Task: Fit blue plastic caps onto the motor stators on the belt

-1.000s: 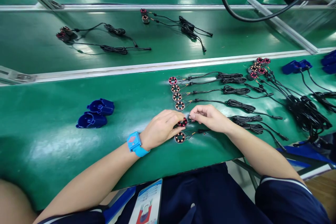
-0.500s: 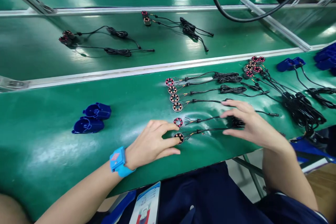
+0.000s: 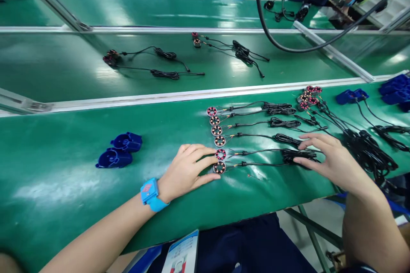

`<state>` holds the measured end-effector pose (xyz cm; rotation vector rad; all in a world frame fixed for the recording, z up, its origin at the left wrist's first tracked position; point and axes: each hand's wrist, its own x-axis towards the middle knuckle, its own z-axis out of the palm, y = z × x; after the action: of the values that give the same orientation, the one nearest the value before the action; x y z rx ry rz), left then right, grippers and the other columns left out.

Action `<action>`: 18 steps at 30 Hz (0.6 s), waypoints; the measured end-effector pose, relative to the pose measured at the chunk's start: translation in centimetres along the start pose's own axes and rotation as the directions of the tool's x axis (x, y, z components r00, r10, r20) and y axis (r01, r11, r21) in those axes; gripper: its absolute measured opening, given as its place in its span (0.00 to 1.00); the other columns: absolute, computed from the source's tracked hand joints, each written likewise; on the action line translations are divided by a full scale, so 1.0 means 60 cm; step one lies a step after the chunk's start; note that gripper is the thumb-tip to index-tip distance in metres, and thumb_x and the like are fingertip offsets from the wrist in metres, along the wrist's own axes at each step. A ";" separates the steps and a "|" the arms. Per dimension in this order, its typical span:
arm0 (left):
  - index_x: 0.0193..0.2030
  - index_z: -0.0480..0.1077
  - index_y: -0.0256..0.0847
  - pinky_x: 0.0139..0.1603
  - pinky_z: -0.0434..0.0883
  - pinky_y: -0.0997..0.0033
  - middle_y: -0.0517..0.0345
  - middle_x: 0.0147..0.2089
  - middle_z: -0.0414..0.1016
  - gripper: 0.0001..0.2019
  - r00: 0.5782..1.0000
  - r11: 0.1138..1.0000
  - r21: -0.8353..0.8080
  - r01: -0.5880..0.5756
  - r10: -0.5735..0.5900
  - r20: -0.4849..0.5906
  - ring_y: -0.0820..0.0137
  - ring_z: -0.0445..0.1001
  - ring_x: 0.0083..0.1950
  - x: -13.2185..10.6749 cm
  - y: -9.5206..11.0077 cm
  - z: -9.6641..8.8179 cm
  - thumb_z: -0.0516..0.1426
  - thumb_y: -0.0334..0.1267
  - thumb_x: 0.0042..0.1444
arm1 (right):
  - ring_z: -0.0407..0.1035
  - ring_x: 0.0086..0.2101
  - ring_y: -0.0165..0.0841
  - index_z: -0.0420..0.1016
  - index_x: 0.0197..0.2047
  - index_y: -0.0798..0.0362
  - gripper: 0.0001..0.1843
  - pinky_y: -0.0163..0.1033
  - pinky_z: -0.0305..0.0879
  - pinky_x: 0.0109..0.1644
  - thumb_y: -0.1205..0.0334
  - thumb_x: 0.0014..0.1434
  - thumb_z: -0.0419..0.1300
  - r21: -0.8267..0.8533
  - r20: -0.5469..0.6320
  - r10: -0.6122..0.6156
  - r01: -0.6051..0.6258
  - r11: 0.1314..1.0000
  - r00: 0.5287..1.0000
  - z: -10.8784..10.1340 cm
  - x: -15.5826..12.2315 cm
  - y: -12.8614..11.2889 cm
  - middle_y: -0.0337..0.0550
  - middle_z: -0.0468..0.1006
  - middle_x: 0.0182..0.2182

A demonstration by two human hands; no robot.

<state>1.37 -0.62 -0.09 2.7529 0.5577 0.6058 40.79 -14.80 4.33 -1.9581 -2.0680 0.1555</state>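
Copper-wound ring stators (image 3: 216,130) lined up on glossy green table (image 3: 64,179).
The nearest ring (image 3: 219,167) is touched by left hand (image 3: 187,168), coiled black cable (image 3: 296,155) by right hand (image 3: 329,160); both grips released.

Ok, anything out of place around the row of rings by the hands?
The six rings sit in a tidy column. One small reddish scrap lies loose on the belt just below the nearest cable; too small to identify.
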 end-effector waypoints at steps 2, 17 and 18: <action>0.51 0.72 0.44 0.53 0.63 0.60 0.53 0.54 0.77 0.16 0.990 0.990 -0.065 0.121 -0.125 -0.063 0.61 0.73 0.54 -0.003 -0.012 0.003 0.57 0.53 0.65 | 0.71 0.51 0.47 0.73 0.43 0.44 0.16 0.53 0.64 0.56 0.42 0.61 0.61 0.004 0.023 -0.083 0.083 0.997 0.996 -0.010 0.069 -0.004 0.45 0.77 0.50; 0.61 0.61 0.49 0.54 0.72 0.57 0.53 0.54 0.75 0.20 0.864 0.859 -0.187 0.476 -0.496 -0.080 0.60 0.75 0.53 -0.012 -0.046 0.026 0.55 0.51 0.66 | 0.42 0.69 0.57 0.67 0.58 0.51 0.36 0.66 0.47 0.68 0.59 0.44 0.65 -0.055 -0.096 0.238 -0.244 0.968 0.966 0.138 0.683 0.150 0.55 0.53 0.70; 0.62 0.60 0.50 0.54 0.72 0.57 0.53 0.54 0.75 0.21 0.862 0.856 -0.190 0.482 -0.502 -0.075 0.60 0.75 0.53 -0.012 -0.045 0.025 0.55 0.51 0.66 | 0.40 0.70 0.58 0.68 0.57 0.50 0.34 0.66 0.46 0.68 0.58 0.45 0.64 -0.047 -0.099 0.256 -0.261 0.964 0.962 0.149 0.703 0.156 0.53 0.51 0.71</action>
<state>0.61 1.24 -2.58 2.2881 1.1408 0.6550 45.79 28.72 -1.11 -2.2227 -1.7728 0.0565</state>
